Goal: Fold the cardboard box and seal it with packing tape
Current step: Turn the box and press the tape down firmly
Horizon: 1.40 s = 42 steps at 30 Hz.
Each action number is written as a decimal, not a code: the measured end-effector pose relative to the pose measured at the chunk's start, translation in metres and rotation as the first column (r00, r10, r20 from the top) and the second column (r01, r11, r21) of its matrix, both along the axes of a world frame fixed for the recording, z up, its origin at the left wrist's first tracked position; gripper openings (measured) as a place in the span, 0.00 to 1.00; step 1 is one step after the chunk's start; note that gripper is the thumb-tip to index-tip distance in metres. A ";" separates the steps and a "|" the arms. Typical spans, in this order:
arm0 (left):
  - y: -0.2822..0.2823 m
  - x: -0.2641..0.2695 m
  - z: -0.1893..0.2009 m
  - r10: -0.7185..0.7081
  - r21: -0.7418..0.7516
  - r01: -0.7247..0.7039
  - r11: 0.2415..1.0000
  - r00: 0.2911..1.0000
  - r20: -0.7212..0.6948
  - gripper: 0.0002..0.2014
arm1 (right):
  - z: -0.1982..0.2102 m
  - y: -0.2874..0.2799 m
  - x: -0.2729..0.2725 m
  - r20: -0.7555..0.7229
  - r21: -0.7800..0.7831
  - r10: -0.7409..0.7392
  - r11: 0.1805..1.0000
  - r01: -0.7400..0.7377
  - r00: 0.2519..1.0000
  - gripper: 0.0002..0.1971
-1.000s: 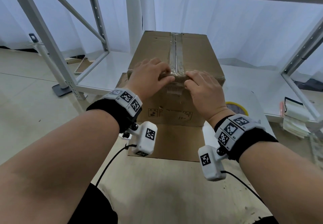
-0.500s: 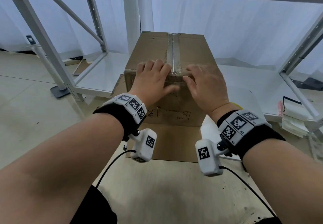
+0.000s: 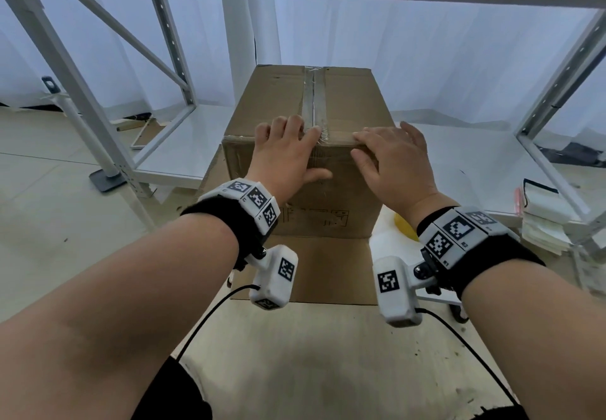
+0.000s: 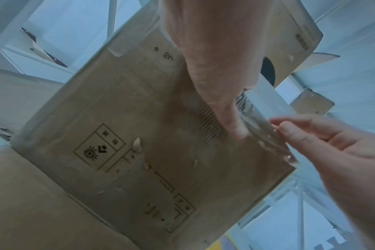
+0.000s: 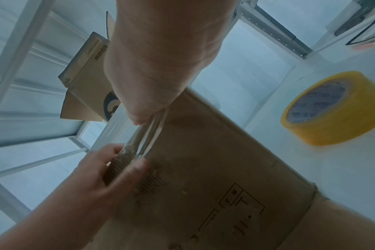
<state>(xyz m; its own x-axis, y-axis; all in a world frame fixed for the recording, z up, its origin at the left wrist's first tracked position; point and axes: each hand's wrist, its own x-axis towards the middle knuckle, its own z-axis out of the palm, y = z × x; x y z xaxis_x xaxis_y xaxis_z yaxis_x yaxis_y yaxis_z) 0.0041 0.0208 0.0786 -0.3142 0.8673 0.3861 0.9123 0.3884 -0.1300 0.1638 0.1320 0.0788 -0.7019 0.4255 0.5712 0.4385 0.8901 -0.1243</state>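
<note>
Head view: cardboard box (image 3: 311,157) upright on floor. Left hand (image 3: 288,154), right hand (image 3: 393,160) flat, fingers spread, gripping nothing, press clear tape strip (image 3: 314,101) over box's near top edge, probably bonding it. Tape roll (image 5: 330,108) right of box.

I count one cardboard box (image 3: 308,144) standing upright, with one strip of clear tape (image 3: 313,101) along its top seam. Two hands on it: left hand (image 3: 282,160) and right hand (image 3: 393,164). One roll of yellow tape (image 5: 330,108) beside the box on my right-wrist feed. One flat sheet of cardboard (image 3: 328,268) under the box. Two wrist cameras, one per arm. One stack of papers (image 3: 544,223) far right. Further folded cardboard pieces show on the wrist feeds; their number I can't tell.
</note>
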 end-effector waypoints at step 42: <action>0.048 0.030 0.022 -0.228 -0.042 0.230 0.972 0.973 0.045 0.28 | -0.005 0.026 0.041 -0.317 -0.772 -0.168 0.618 -0.151 0.933 0.25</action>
<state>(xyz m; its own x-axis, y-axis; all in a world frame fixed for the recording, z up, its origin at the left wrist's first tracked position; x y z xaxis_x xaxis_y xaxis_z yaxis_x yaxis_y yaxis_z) 0.0337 0.0691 0.1005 -0.1189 0.9346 0.3352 0.9811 0.1626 -0.1054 0.2047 0.1575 0.0741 -0.5332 0.8198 0.2089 0.2345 0.3805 -0.8946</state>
